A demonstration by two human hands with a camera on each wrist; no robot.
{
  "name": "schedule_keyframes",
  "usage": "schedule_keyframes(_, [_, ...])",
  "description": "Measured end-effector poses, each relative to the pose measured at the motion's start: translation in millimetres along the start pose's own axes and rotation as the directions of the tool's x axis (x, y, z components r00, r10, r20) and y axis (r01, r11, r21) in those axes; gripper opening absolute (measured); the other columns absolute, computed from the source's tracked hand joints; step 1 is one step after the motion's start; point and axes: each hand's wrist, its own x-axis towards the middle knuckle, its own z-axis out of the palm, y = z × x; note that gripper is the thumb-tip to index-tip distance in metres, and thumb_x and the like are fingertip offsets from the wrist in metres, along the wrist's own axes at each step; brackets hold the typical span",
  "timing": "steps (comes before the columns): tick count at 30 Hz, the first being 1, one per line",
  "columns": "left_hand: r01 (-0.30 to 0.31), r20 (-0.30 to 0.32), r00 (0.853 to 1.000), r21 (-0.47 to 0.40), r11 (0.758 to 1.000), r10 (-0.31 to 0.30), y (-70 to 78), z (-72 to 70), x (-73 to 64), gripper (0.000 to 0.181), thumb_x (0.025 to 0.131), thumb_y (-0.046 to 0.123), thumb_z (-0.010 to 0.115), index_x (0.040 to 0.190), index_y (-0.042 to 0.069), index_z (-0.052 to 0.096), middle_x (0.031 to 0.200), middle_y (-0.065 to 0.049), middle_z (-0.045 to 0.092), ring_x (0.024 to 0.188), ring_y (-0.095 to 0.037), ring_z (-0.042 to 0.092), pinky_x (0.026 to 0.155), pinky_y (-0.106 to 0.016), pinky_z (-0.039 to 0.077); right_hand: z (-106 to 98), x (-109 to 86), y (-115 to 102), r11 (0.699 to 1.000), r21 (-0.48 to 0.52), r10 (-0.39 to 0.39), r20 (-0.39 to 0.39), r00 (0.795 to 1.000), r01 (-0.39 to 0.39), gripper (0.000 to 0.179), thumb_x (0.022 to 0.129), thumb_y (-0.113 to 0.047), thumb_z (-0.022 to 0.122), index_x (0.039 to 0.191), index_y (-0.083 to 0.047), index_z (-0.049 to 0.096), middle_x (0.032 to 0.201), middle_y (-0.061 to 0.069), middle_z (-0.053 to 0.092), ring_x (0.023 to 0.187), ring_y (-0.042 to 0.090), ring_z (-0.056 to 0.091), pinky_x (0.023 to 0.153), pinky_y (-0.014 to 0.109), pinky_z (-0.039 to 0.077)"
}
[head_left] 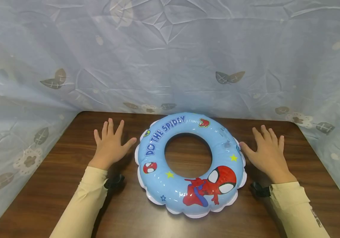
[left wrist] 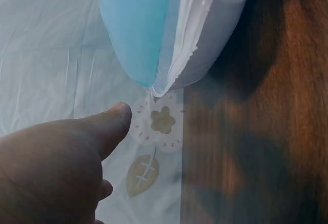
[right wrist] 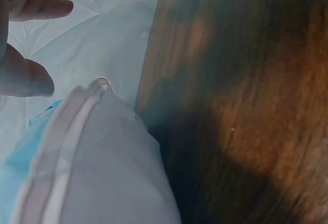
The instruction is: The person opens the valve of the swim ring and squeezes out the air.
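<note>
From the head view, there's a blue swim ring (head_left: 158, 155) lying flat on a brown wood table (head_left: 119, 215), hole facing up, roughly between the two hands. It's got a pale wavy frill (head_left: 196, 215) round the outside, "DO THE SPIDEY" lettering (head_left: 165, 134) at the upper left, a red masked character (head_left: 213, 186) at the lower right, plus a couple of yellow stars (head_left: 169, 174). The left hand (head_left: 111, 145) is on the left side, fingers straight and fanned wide, thumb aimed at the ring and just beside it — nothing in its grasp. The right hand (head_left: 266, 153) pretty much mirrors that on the other side: fingers spread, nothing held, thumb overlapping the frilly edge from this angle, so I can't tell contact from here. Both arms have cream sleeves (head_left: 80, 201) and black wristbands (head_left: 114, 181), and behind the table hangs a grey-blue cloth (head_left: 170, 59) with leaf and flower prints. In the left wrist view the ring's side bulges down from the top, seam and frill showing, and the thumb sticks out below it with a clear gap; the other fingers are mostly hidden behind the hand. Right wrist view has the ring at the lower left, pale side toward the camera, with the thumb right next to its edge — a sliver of cloth shows between them — and a couple of fingers stretched out above, holding nothing.
</note>
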Motion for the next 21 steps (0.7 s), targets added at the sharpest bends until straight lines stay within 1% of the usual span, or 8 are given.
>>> schedule_keyframes(2, [-0.004,-0.001,1.000,-0.016,1.000,0.004,1.9,-1.1,0.3,0.096,0.098,0.066,0.053,0.165,0.007,0.019,0.169,-0.032,-0.001,0.155,-0.052,-0.004,0.115,-0.075,-0.009,-2.7,0.0,-2.2,1.000,0.030,-0.002,-0.019,1.000,0.003,0.077,0.101,-0.047,0.057,0.152,0.009,0.040,0.157,0.039,0.030,0.145,0.061,0.022,0.116,0.076,0.007])
schedule_keyframes(4, [-0.006,0.004,1.000,-0.069,0.998,0.006,5.6,-3.0,0.7,0.095,0.098,0.067,0.052,0.166,0.008,0.019,0.169,-0.031,0.002,0.155,-0.052,0.001,0.117,-0.076,0.000,-6.3,0.2,-6.3,0.998,0.067,-0.012,-0.032,0.999,0.015,0.067,0.102,-0.041,0.058,0.147,0.008,0.047,0.150,0.037,0.041,0.138,0.059,0.035,0.112,0.074,0.024])
schedule_keyframes(6, [-0.014,0.021,1.000,-0.164,0.986,0.017,12.2,-5.7,1.1,0.093,0.099,0.067,0.051,0.165,0.009,0.021,0.169,-0.029,0.011,0.155,-0.051,0.011,0.118,-0.074,0.011,-10.5,0.9,-13.4,0.993,0.115,-0.031,-0.031,0.999,0.034,0.056,0.103,-0.035,0.058,0.140,0.005,0.055,0.135,0.031,0.056,0.124,0.051,0.051,0.100,0.068,0.042])
schedule_keyframes(8, [-0.005,0.065,0.998,-0.295,0.956,0.025,20.0,-7.9,0.6,0.091,0.099,0.066,0.052,0.165,0.010,0.024,0.167,-0.027,0.023,0.152,-0.049,0.025,0.116,-0.071,0.026,-13.6,2.2,-23.1,0.986,0.159,-0.055,-0.009,0.998,0.056,0.045,0.103,-0.032,0.059,0.133,0.001,0.062,0.119,0.022,0.065,0.107,0.040,0.059,0.086,0.057,0.052])
schedule_keyframes(11, [0.028,0.162,0.985,-0.449,0.893,0.051,34.4,-9.3,-1.1,0.087,0.099,0.063,0.055,0.163,0.009,0.029,0.160,-0.024,0.038,0.146,-0.045,0.040,0.112,-0.065,0.038,-17.5,4.6,-39.2,0.975,0.203,-0.101,0.043,0.994,0.090,0.035,0.101,-0.029,0.061,0.126,-0.005,0.069,0.098,0.009,0.069,0.086,0.024,0.060,0.070,0.040,0.052])
schedule_keyframes(13, [0.048,0.227,0.971,-0.490,0.870,0.074,42.2,-7.8,-2.9,0.085,0.099,0.060,0.059,0.161,0.008,0.032,0.158,-0.025,0.041,0.143,-0.046,0.043,0.110,-0.062,0.041,-18.8,5.8,-48.6,0.974,0.202,-0.119,0.081,0.990,0.101,0.033,0.100,-0.030,0.063,0.123,-0.007,0.071,0.091,0.004,0.068,0.079,0.020,0.057,0.065,0.035,0.050])
schedule_keyframes(17, [0.018,0.269,0.955,-0.477,0.879,0.127,49.5,-1.9,-6.2,0.080,0.099,0.048,0.066,0.158,0.003,0.037,0.156,-0.028,0.040,0.143,-0.050,0.043,0.108,-0.060,0.044,-18.4,6.5,-59.3,0.982,0.150,-0.133,0.136,0.982,0.112,0.028,0.096,-0.031,0.071,0.113,-0.008,0.073,0.080,0.000,0.062,0.069,0.017,0.053,0.057,0.032,0.045])
schedule_keyframes(21, [-0.007,0.252,0.958,-0.460,0.888,0.138,50.3,1.3,-7.9,0.079,0.097,0.041,0.072,0.157,0.003,0.038,0.154,-0.029,0.039,0.140,-0.051,0.045,0.104,-0.058,0.048,-15.4,8.1,-60.2,0.986,0.106,-0.146,0.138,0.980,0.132,0.019,0.092,-0.027,0.077,0.097,-0.009,0.072,0.072,0.000,0.057,0.066,0.017,0.051,0.056,0.033,0.043])
